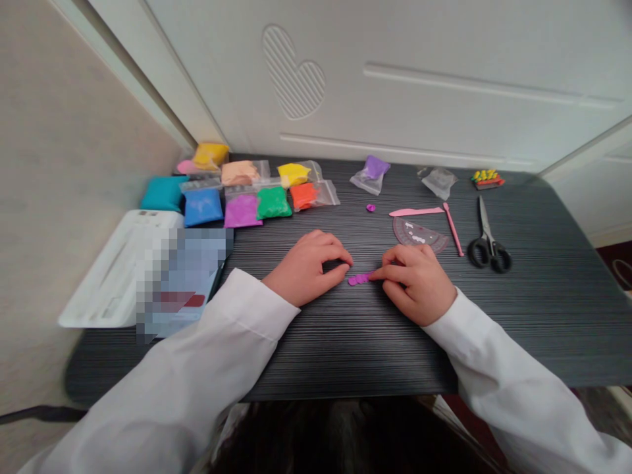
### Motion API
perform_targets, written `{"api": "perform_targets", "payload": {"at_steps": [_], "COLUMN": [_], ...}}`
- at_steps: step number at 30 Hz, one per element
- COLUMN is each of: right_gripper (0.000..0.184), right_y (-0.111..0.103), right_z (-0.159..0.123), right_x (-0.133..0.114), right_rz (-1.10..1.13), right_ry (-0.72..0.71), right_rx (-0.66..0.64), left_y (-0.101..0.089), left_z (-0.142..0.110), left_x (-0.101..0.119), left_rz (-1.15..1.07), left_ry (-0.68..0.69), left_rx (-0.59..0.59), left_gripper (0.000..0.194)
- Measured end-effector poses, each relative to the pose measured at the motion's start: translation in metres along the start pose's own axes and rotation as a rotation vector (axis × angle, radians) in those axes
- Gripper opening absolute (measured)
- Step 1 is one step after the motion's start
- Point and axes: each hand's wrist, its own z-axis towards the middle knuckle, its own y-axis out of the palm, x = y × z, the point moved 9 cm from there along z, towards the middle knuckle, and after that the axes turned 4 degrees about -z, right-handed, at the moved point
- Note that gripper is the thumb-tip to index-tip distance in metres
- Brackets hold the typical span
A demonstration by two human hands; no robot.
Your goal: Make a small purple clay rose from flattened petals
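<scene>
A short row of overlapping flat purple clay discs (359, 279) lies on the dark table. My right hand (413, 282) has its fingers bent and drawn together, with the index fingertip on the row's right end, covering it. Just left of the row rests my left hand (312, 264), fingers loosely curved, a gap between thumb and index finger and nothing visible in it. Beyond the hands sits a small purple clay piece (370, 208). A clear protractor (419, 235) with white bits on it lies behind my right hand, near a pink clay knife (416, 212) and a thin pink tool (453, 229).
Black-handled scissors (488, 240) lie at the right. Bagged clay in several colours, such as green (274, 203) and blue (203, 207), fills the back left. A purple clay bag (372, 172) stands behind. At left are a white tray (106, 276) and a blurred-out tablet-like item (190, 276).
</scene>
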Motion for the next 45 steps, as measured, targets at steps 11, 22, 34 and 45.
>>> {"api": "perform_targets", "payload": {"at_steps": [11,22,34,45], "right_gripper": [0.021,0.022,0.022,0.015], "right_y": [-0.001,-0.006,0.003,0.002], "right_z": [0.000,0.000,0.004,0.008], "right_x": [0.000,0.002,0.010,0.008], "right_rz": [-0.002,0.002,-0.028,0.051], "right_ry": [0.001,0.002,0.091,0.073], "right_rx": [0.012,0.073,0.050,0.062], "left_y": [0.001,0.000,0.000,-0.001], "left_z": [-0.001,0.000,0.000,-0.001], "left_x": [-0.001,-0.001,-0.001,-0.002], "left_rz": [0.010,0.003,-0.002,-0.011], "left_ry": [-0.001,-0.003,-0.001,-0.001], "left_rx": [-0.012,-0.005,0.000,0.010], "left_gripper": [0.019,0.019,0.019,0.018]}}
